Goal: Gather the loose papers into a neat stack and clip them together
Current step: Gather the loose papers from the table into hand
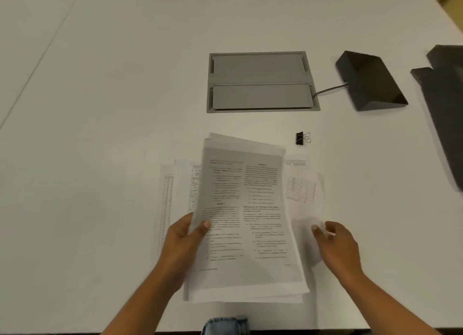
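Your left hand (184, 244) pinches the sheaf (244, 219); your right hand (335, 244), fingers loosely spread, is nearer the loose sheet (304, 199), lying lengthwise just beyond it.

One binder clip (302, 138) on my table, one grey cable hatch (261, 81) with two flaps, one dark wedge-shaped box (369, 80), my two hands, several printed sheets, too overlapped and blurred to count exactly
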`<action>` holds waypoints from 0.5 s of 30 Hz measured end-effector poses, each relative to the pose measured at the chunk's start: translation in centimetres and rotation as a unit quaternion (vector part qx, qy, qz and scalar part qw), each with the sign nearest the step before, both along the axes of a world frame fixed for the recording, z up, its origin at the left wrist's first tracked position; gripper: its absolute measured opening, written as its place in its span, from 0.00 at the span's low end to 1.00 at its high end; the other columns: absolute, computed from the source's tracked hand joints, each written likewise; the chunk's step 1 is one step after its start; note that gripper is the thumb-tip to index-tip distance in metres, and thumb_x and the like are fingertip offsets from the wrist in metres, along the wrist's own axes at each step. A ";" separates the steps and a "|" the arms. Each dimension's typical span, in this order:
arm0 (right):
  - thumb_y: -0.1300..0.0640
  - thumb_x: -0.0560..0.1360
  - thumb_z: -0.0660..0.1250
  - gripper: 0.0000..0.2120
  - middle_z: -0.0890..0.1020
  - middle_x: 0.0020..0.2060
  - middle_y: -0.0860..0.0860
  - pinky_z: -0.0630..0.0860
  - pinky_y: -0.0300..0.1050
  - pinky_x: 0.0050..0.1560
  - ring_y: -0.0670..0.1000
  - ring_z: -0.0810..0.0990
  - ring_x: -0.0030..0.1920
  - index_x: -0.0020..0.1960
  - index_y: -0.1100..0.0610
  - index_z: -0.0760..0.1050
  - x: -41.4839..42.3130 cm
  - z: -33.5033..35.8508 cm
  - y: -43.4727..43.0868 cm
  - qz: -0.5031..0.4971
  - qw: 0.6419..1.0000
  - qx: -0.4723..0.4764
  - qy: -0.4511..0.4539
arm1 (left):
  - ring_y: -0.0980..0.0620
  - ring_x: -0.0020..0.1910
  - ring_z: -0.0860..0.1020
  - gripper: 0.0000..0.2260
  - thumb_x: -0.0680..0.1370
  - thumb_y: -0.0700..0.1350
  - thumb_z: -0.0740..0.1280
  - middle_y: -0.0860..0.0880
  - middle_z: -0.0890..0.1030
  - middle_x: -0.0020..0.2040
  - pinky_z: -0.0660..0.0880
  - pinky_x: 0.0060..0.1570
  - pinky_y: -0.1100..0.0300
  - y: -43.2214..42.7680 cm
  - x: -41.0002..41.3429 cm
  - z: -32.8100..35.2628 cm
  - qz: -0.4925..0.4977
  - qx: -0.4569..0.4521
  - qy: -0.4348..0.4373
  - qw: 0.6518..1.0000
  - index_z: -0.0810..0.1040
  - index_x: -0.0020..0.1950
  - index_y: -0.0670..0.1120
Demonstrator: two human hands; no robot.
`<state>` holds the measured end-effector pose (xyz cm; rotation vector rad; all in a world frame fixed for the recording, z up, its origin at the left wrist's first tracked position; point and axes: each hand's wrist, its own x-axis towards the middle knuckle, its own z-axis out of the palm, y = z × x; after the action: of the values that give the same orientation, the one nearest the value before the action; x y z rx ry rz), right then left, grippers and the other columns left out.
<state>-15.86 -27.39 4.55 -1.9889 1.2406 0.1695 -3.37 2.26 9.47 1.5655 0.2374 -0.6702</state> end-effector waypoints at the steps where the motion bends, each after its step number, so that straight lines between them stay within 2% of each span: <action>1: 0.44 0.75 0.69 0.30 0.77 0.64 0.60 0.73 0.54 0.61 0.61 0.76 0.62 0.69 0.62 0.70 0.2 -0.5 0.3 0.004 0.999 -0.022 0.024 | 0.42 0.47 0.87 0.08 0.79 0.43 0.70 0.44 0.89 0.50 0.85 0.42 0.52 0.9 0.3 -0.1 0.014 0.005 -0.004 1.000 0.85 0.56 0.48; 4: 0.36 0.68 0.72 0.42 0.73 0.64 0.61 0.73 0.58 0.60 0.63 0.72 0.65 0.70 0.64 0.67 1.2 -1.2 1.7 0.020 0.991 -0.075 0.108 | 0.42 0.45 0.88 0.07 0.78 0.43 0.70 0.45 0.89 0.49 0.85 0.40 0.53 3.7 1.0 -0.2 0.053 0.022 -0.015 0.998 0.86 0.54 0.50; 7: 0.33 0.62 0.75 0.47 0.71 0.62 0.60 0.76 0.58 0.54 0.62 0.70 0.64 0.68 0.63 0.64 2.5 -1.3 3.3 0.032 0.978 -0.109 0.176 | 0.43 0.42 0.88 0.06 0.77 0.45 0.71 0.45 0.89 0.48 0.84 0.36 0.55 5.8 1.4 -0.2 0.082 0.025 -0.012 0.996 0.86 0.52 0.51; 10: 0.37 0.62 0.78 0.47 0.72 0.62 0.61 0.76 0.57 0.53 0.62 0.72 0.62 0.67 0.64 0.64 3.4 -1.7 3.7 0.023 0.979 -0.109 0.170 | 0.42 0.42 0.88 0.05 0.77 0.47 0.71 0.46 0.89 0.48 0.84 0.35 0.52 7.2 1.6 -0.2 0.091 0.023 -0.005 0.996 0.86 0.51 0.51; 15: 0.49 0.56 0.85 0.49 0.75 0.61 0.64 0.76 0.57 0.54 0.65 0.77 0.59 0.66 0.64 0.63 4.5 -2.3 2.6 -0.066 0.992 -0.021 0.102 | 0.41 0.43 0.88 0.07 0.74 0.48 0.72 0.45 0.89 0.49 0.84 0.36 0.50 7.7 1.4 -0.2 0.099 0.005 0.002 0.995 0.86 0.51 0.51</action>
<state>-11.38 -24.80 2.25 -1.9547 1.5129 0.2901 -1.93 9.98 9.28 1.5274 0.3942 -0.5186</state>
